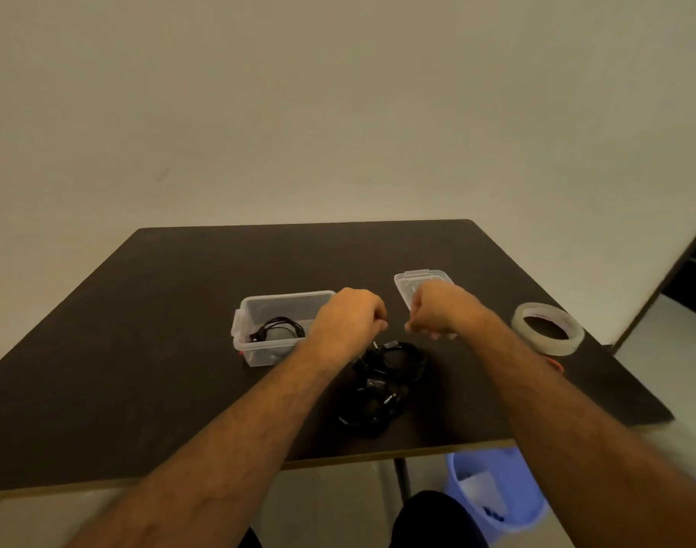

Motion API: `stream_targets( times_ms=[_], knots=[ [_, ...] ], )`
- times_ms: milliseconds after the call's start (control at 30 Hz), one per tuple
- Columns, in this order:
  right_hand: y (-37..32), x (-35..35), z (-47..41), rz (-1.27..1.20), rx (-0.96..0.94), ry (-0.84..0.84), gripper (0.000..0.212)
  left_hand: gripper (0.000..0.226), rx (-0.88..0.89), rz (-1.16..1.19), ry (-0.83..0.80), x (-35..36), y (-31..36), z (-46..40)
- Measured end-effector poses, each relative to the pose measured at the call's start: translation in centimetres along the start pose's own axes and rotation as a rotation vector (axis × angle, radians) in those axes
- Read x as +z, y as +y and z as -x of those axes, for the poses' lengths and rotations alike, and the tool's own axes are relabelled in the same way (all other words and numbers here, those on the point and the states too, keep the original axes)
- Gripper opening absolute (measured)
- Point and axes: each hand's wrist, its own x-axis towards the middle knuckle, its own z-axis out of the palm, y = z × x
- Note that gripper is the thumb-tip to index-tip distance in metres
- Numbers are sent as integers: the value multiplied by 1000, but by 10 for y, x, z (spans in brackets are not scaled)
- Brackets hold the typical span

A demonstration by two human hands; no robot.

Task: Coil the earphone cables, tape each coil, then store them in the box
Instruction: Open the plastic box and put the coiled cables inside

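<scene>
Both hands hover side by side above the counter (180, 310), backs toward the camera. The left hand (348, 316) has its fingers (380, 320) curled tight, the tips pinched together; a faint thin strip seems to run from them toward the right hand (437, 310), whose fingers (415, 326) are likewise curled and pinched. What they grip is too thin and blurred to name; it may be clear tape, but that cannot be told.

Just below the fingers, between the two forearms, lies a pile of black earphone cables (378, 385), loosely coiled, partly covered by the left wrist. Its separate strands are hard to make out against the dark surface.

Just left of the left fingers stands the clear box (251, 322), open, with one black coil (277, 330) inside; the hand hides the box's right end. Behind the right fingers the clear lid (407, 280) lies flat, its near part hidden. Farther right sits the tape roll (548, 330). Under the counter's near edge, a blue bin (496, 488) shows.
</scene>
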Motion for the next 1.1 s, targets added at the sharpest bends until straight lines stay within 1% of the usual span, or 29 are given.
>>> stream_targets(
  times_ms=[100,200,333,467,533,700,867,1000,1100],
  knots=[
    [13,17,5,-63,65,-46,28,18,-26,-87,-60,13,18,-6],
    [11,32,7,-46,75,37,33,19,-55,-139,-125,27,26,-9],
    [5,44,9,-55,84,99,16,18,-82,-179,-179,33,26,-11],
    [7,39,9,-113,77,95,14,14,-47,-167,-97,29,22,-9],
    [10,31,9,-159,64,90,10,17,-60,-120,-68,29,18,-7],
    [12,-1,15,-247,8,129,11,29,-44,50,-7,16,13,-2],
    [-8,-32,24,-355,-80,159,11,33,1,153,167,-22,1,4],
    [-35,-42,22,-485,-158,147,12,30,-53,187,254,-55,-24,10],
    [-60,-34,14,-543,-187,115,10,30,-116,163,270,-67,-49,16]
  ],
)
